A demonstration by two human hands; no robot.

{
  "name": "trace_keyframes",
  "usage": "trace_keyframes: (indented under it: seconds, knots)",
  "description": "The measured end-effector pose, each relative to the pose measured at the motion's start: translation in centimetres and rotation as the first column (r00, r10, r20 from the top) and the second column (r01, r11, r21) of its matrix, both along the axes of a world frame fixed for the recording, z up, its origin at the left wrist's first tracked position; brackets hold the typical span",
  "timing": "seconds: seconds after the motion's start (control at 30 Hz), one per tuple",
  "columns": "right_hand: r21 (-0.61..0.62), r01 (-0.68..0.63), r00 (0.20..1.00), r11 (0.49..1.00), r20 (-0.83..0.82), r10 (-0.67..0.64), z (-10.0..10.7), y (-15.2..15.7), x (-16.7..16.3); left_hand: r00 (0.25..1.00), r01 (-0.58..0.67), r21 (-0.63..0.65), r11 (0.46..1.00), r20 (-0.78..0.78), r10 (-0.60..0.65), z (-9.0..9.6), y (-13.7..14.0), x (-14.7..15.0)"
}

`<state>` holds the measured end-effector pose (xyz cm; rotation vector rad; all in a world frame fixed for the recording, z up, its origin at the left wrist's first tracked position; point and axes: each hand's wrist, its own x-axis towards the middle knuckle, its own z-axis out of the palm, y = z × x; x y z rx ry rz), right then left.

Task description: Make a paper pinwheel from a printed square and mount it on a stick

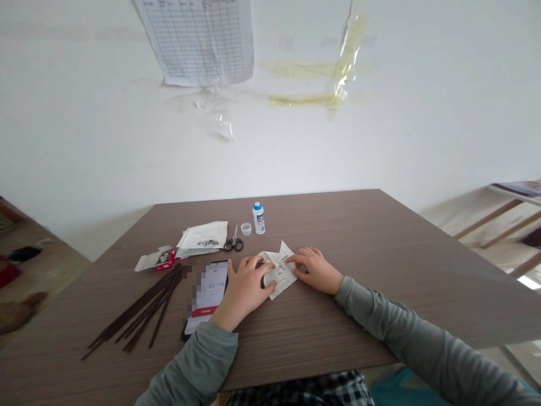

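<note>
A folded piece of printed paper (279, 269) with pointed corners, shaped like a pinwheel, lies on the table before me. My left hand (249, 285) grips its left side, fingers curled over the top and thumb at the lower edge. On the right side, the fingers and thumb of my right hand (315, 269) close on the paper near its middle. My left wrist passes over the edge of a phone (209, 293) that displays a timer. Whatever lies under my fingers is hidden.
Behind my hands stand a white glue bottle (259, 220) with a blue top and a clear cap (245, 229). Scissors (234, 242), stacked printed papers (203, 237), a small open red box (164, 258) of metal pieces and dark brown thin sticks (143, 307) lie leftward. A wall (296, 158) borders the table.
</note>
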<state>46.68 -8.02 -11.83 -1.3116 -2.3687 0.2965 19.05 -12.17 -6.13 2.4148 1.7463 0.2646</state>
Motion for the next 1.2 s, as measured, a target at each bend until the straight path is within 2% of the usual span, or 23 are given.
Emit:
trace_keyframes:
  seconds: [0.17,0.33,0.5,0.63,0.83,1.03,1.2]
  knots:
    - [-0.037,0.04,0.961,0.999,-0.274,-0.048,1.1,3.2,1.2,1.0,0.003,-0.02,1.0,-0.008,-0.003,0.3,0.0,0.0]
    - [-0.082,0.083,0.943,0.993,-0.315,-0.105,3.3,7.2,1.0,1.0,0.019,-0.053,0.998,-0.023,-0.021,0.6,0.0,-0.7]
    - [-0.21,0.088,0.88,0.974,-0.442,-0.175,4.5,11.0,-2.0,0.999,0.02,-0.029,0.999,-0.027,-0.021,0.4,0.0,-1.6]
    - [-0.242,0.087,0.848,0.966,-0.492,-0.199,4.1,13.4,-5.2,1.0,0.02,-0.059,0.998,-0.015,-0.021,0.9,-0.1,-1.9]
    - [-0.264,0.071,0.78,0.962,-0.587,-0.218,3.0,15.5,-8.9,0.998,0.018,-0.176,0.984,-0.052,-0.027,2.6,-0.2,-2.0]
    - [-0.265,0.042,0.698,0.963,-0.682,-0.218,2.3,16.7,-11.0,0.997,0.012,-0.204,0.979,-0.071,-0.027,2.9,-0.2,-2.1]
    - [-0.271,0.054,0.655,0.961,-0.717,-0.239,2.1,16.9,-11.5,0.998,0.018,-0.188,0.982,-0.052,-0.028,2.6,-0.2,-2.2]
